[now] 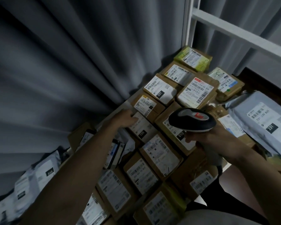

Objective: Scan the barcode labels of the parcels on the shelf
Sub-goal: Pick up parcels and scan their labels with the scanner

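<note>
1. A person's right hand (pixel 212 137) grips the handle of a black-and-grey barcode scanner (pixel 192 119), fingers curled round the grip, with the scanner head held above a cardboard parcel labelled "010" (pixel 173 132).
2. The left hand (pixel 126 118) reaches forward, its fingers (pixel 133 119) bent down onto the near edge of the white label on a cardboard parcel (pixel 142 127); whether they pinch that label or only press it cannot be told.
3. Just beyond the left fingers lies a parcel with a yellow-edged label (pixel 147 105), and beyond that a parcel whose label reads "231" (pixel 160 90).
4. Cardboard parcels fill the shelf (pixel 118 108) in rows, labels up, running from below both forearms to a green-wrapped parcel (pixel 193 58) well beyond the scanner.
5. To the right of the right hand lies a grey plastic mailer bag (pixel 263 122), also labelled "231".
6. To the left of the left forearm, more grey mailer bags (pixel 35 176) lie blurred on a lower level.
7. Grey curtains (pixel 63 62) hang behind the parcels, beside a white frame (pixel 234 28).
</note>
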